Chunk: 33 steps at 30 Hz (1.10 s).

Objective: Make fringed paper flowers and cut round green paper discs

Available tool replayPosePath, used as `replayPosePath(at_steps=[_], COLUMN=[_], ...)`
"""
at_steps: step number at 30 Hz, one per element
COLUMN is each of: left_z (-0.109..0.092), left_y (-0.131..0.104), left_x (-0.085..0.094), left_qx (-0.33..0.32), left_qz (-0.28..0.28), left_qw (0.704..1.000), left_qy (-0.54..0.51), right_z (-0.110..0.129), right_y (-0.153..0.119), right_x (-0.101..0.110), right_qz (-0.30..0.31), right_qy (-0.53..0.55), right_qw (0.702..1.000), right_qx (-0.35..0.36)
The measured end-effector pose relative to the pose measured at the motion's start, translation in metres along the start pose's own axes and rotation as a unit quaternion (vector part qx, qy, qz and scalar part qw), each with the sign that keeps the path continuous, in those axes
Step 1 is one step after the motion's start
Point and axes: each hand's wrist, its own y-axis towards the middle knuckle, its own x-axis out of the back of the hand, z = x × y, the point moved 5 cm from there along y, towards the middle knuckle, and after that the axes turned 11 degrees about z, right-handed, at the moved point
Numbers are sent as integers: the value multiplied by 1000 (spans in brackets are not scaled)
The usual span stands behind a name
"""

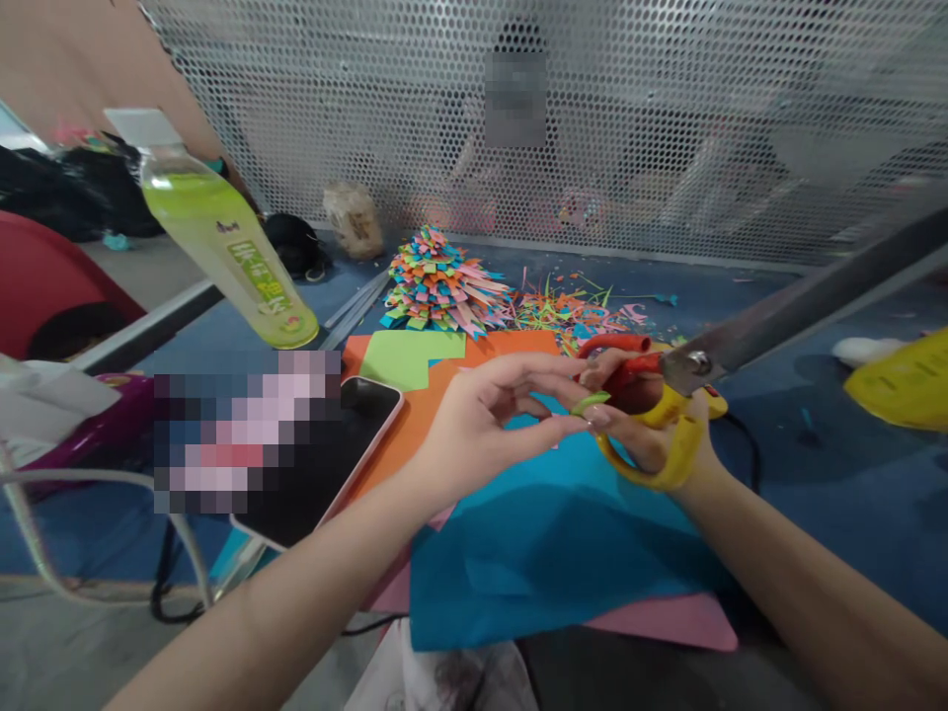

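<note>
Thumb and fingertips of my left hand (481, 415) pinch a small folded strip of green paper (591, 402). My right hand (641, 444) has its fingers through the handles of a pair of scissors (785, 316), one loop red and one yellow; its fingertips also touch the green strip. The long blades point up and to the right, away from the paper. Beneath both hands lies a blue paper sheet (563, 553), over orange paper (511, 346) and pink paper (673, 620). Behind them stands a cone of many folded colored paper pieces (436, 286).
Paper scraps (570, 306) lie beside the cone. At left are a phone (326, 464), a green drink bottle (229, 237), a purple object (96, 425) and a cable (96, 479). A perforated metal panel (370, 89) stands at the back; a yellow object (904, 380) is at right.
</note>
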Motion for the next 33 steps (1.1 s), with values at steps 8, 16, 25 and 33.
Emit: replayPosePath(at_steps=[8,16,25,33], left_z=[-5,-4,1,2], left_y=[0,-2,0,1], left_x=[0,0,0,2], left_qx=[-4,-26,-15,19], left_qz=[-26,-20,-33,-53], left_qw=[1000,999,999,998], left_qy=[0,7,-25,-27], right_z=[-5,-2,6,4], right_y=[-3,-5,-5,-2], right_x=[1,0,0,0], right_qz=[-16,-42,-66,-76], right_qy=[37,31,37,55], right_qw=[999,999,996,995], right_qx=[32,7,36,26])
